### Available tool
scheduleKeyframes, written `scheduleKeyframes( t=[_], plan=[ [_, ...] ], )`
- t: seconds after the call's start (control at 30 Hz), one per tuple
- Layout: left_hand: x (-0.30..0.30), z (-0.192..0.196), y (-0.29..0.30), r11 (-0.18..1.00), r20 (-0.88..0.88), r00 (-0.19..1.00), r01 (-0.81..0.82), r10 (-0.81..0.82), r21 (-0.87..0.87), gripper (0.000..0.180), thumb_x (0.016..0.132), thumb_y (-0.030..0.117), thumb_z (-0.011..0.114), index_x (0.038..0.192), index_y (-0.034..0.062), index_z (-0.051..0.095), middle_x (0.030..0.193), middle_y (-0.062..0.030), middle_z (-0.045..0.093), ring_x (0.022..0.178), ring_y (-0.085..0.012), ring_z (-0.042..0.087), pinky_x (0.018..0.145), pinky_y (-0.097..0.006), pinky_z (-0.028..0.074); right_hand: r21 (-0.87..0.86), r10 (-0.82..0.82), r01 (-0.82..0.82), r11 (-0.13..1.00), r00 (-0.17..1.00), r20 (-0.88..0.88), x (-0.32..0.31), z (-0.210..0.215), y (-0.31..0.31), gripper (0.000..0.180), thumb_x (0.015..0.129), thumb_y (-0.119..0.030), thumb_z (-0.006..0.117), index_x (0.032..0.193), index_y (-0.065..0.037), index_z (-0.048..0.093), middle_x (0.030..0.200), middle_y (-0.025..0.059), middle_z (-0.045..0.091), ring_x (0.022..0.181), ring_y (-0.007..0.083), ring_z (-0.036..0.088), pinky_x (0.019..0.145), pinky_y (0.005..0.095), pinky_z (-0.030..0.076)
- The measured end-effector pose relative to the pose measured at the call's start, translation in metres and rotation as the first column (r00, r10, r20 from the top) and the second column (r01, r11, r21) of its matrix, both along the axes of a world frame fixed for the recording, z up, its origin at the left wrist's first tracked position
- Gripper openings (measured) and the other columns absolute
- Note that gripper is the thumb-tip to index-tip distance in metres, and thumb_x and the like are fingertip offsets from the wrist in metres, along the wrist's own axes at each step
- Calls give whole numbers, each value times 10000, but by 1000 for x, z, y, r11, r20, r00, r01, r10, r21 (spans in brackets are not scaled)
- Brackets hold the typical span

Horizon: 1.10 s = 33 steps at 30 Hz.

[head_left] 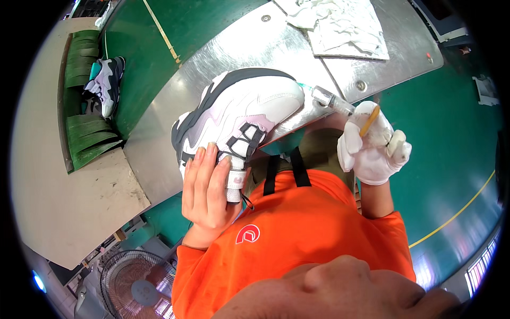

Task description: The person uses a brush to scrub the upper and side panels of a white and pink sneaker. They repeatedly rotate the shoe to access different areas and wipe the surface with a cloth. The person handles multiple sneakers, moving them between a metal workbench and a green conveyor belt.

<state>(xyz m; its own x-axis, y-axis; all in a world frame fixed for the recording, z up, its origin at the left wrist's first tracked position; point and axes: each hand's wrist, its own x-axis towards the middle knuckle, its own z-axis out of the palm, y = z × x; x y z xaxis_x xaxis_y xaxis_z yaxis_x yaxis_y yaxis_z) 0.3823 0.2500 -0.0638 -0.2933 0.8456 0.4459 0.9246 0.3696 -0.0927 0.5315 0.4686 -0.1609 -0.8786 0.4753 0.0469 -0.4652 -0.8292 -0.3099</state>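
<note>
Worker at metal bench [223, 58], orange shirt [297, 228], seen from above.

L hand [208, 186]: bare, fingers nearly straight, laid flat against heel/collar end of sneaker [241, 114]. Not a fist grip; more a cupped brace, palm behind shoe, fingertips on upper near the lace loops. Sneaker white w/ black and pale pink panels, lying on its side at near edge of bench, heel part overhanging toward worker's lap.

R hand [374, 146]: white glove, curled closed round a small clear glass bottle/dropper [332, 99] w/ metal collar, and a thin yellow stick [369, 120] poking up betw fingers. Greenish tip of bottle points at toe of sneaker, just beside it; contact or not – can't tell.

Around: crumpled white rags [340, 24] on far part of bench. Second sneaker [106, 82], teal accents, on green belt [85, 95] well off to worker's left. Fan [139, 287] by floor, lower left. Green floor w/ yellow lines.

Risks, my read:
- Shoe only half on bench; L hand braces, doesn't clamp. A push from the bottle tip at toe could pivot it off the edge.
- Two items in one gloved fist = poor control; stick could slip or smear white toe panel.
- If bottle holds fluid, tilted nozzle may drip on upper.
- Bare L hand is exposed if fluid runs along shoe.
</note>
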Motion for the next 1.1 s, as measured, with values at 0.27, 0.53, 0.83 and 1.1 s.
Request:
scheduleKeyframes(
  t=[0.27,0.53,0.83,1.1],
  plan=[
    [-2,-2,-1,999,2,1000,24,-24,38,434,706,123,810,1068,-3,609,1117,-206,655,1024,-365,644,915,-426,499,19,-74,73,997,994,77,3,10,-8,942,660,-598,741,1236,95,468,780,205,578,576,315,603,508,368,522],
    [-3,-2,-4,998,16,999,36,-37,55,410,720,124,796,1063,-10,614,1120,-209,653,1025,-372,642,911,-432,500,192,-104,67,979,975,195,6,32,-13,931,686,-602,737,1237,103,476,788,199,597,589,303,611,536,362,521],
    [-12,15,1,999,122,991,47,-47,6,461,665,82,809,1075,-13,618,1156,-191,640,1058,-364,624,924,-421,487,361,-75,-42,932,950,304,6,58,-19,880,647,-419,847,1214,134,463,863,183,610,755,272,667,684,346,563],
    [-34,46,20,999,326,945,17,-5,-34,455,651,86,813,1054,11,614,1125,-176,653,980,-337,635,846,-376,493,400,-11,-66,914,982,187,0,44,-17,684,528,128,559,1206,151,471,900,169,599,836,237,625,806,358,538]
  ],
)
